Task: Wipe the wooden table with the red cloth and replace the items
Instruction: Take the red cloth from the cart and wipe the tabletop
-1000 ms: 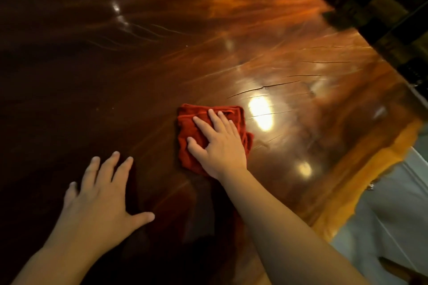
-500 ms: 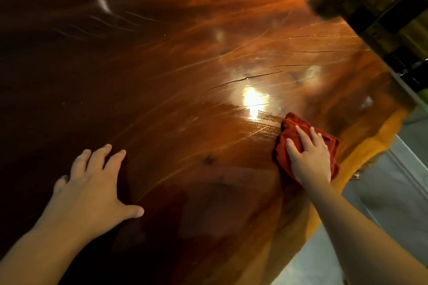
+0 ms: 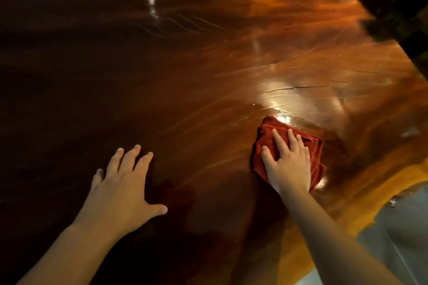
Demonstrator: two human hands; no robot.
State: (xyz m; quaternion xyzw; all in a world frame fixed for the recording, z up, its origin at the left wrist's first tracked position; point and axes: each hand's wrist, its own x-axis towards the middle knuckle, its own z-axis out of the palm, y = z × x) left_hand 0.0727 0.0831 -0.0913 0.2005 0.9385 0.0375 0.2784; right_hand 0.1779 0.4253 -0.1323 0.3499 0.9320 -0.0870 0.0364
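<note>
Left hand (image 3: 120, 194) is kept flat and spread on the dark side of the surface (image 3: 185, 76), bracing, nothing grasped; its place is unchanged. Red cloth (image 3: 308, 146) is pulled back inward from the right edge, where it was half a second ago, so a return stroke is judged under way; wiping not finished, no items in view. Cloth is bunched, roughly square, long axis weak, running near-to-far, far corner toward the glare. Right hand (image 3: 289, 164) is pressed open-palmed on it.

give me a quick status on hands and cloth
Left hand flat on table. Right hand pressing red cloth. Nothing in the way.
</note>
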